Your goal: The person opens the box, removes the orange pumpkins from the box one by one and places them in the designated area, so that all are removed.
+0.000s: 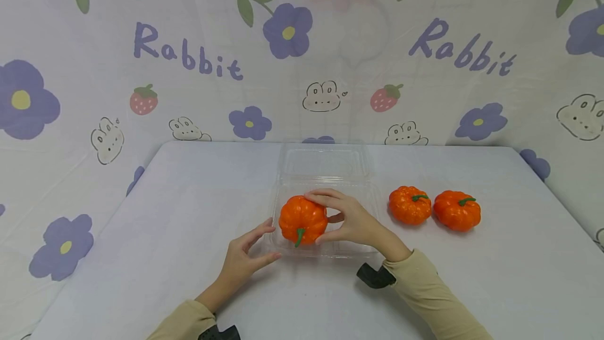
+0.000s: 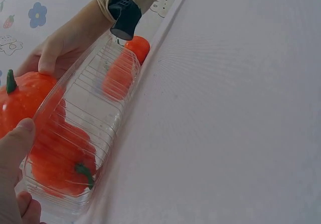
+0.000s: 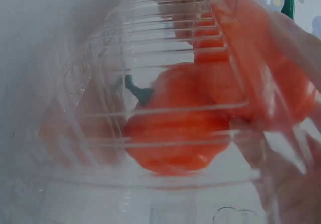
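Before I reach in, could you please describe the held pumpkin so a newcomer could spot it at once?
On the white table, find the clear, open container. Over its left half is an orange pumpkin, gripped by the right hand, unlike the two loose pumpkins further right.

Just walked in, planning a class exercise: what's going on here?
A person's right hand grips an orange pumpkin over an open clear plastic container, with the left hand at the container's left side. Through the plastic, the wrist views show what looks like another pumpkin lower down. Two more pumpkins sit on the white table to the right.
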`<action>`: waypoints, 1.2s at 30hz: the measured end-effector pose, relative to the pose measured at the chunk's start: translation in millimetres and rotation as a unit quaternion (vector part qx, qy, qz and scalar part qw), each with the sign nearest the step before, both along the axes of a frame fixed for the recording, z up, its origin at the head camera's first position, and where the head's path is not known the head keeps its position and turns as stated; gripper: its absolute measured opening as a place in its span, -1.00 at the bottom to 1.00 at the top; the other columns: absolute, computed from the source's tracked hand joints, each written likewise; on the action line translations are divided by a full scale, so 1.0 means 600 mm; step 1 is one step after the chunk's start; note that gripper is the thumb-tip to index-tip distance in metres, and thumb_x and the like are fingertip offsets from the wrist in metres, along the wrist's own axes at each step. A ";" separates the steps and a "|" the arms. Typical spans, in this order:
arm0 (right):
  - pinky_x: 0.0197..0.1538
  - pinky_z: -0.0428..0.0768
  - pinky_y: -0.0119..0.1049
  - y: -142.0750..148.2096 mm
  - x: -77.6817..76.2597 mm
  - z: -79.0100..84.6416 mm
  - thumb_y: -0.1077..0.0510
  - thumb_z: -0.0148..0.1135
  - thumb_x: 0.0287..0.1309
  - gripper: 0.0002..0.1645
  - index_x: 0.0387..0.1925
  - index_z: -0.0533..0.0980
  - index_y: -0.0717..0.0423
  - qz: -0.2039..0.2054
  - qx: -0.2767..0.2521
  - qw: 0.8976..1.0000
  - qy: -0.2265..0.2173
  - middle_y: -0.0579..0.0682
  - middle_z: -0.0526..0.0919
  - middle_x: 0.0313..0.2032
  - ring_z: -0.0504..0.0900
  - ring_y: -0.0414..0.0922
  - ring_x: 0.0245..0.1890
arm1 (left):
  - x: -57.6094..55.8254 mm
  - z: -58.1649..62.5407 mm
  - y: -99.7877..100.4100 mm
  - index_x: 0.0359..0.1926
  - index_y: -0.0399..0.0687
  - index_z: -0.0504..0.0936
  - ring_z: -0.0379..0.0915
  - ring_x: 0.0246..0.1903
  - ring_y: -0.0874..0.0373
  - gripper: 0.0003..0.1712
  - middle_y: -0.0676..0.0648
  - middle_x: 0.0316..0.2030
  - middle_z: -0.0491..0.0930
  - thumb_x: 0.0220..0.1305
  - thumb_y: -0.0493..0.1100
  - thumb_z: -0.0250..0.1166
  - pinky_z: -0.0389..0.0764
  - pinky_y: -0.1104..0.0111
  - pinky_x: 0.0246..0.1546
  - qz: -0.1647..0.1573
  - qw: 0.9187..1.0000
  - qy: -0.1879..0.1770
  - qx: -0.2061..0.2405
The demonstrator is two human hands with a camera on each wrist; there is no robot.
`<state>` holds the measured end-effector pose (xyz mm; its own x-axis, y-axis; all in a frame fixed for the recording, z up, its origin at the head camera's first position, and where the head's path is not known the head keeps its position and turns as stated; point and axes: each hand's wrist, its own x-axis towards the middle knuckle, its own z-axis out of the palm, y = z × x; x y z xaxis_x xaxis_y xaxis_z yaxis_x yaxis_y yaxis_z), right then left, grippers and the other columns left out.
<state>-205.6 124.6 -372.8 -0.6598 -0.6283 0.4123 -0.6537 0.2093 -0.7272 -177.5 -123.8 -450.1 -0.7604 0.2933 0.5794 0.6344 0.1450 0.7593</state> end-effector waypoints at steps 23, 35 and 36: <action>0.06 0.41 -0.22 0.018 -0.035 -0.044 0.29 0.43 -0.21 -0.27 0.04 0.30 0.39 -0.005 -0.130 0.980 -0.149 0.23 0.38 0.09 0.41 0.01 0.04 | 0.002 0.002 0.001 -0.13 -0.50 0.49 0.28 0.05 -0.22 -0.48 -0.43 0.01 0.37 -0.24 -0.51 0.41 0.30 0.25 0.08 -0.001 1.000 -0.016 0.005; 0.02 0.44 -0.25 0.020 -0.035 -0.044 0.27 0.38 -0.13 -0.16 0.21 0.22 0.34 -0.035 -0.115 0.982 -0.144 0.20 0.32 0.16 0.41 0.01 0.05 | 0.003 0.003 0.001 -0.13 -0.51 0.48 0.26 0.06 -0.23 -0.49 -0.44 0.02 0.36 -0.23 -0.51 0.40 0.28 0.04 0.03 -0.002 1.000 -0.020 0.004; 0.02 0.44 -0.25 0.021 -0.035 -0.044 0.26 0.39 -0.14 -0.17 0.20 0.25 0.34 -0.041 -0.116 0.982 -0.145 0.20 0.34 0.15 0.43 0.00 0.03 | 0.003 0.003 0.002 -0.13 -0.51 0.48 0.26 0.06 -0.23 -0.49 -0.43 0.02 0.36 -0.23 -0.51 0.40 0.28 0.04 0.03 -0.002 1.000 -0.021 0.004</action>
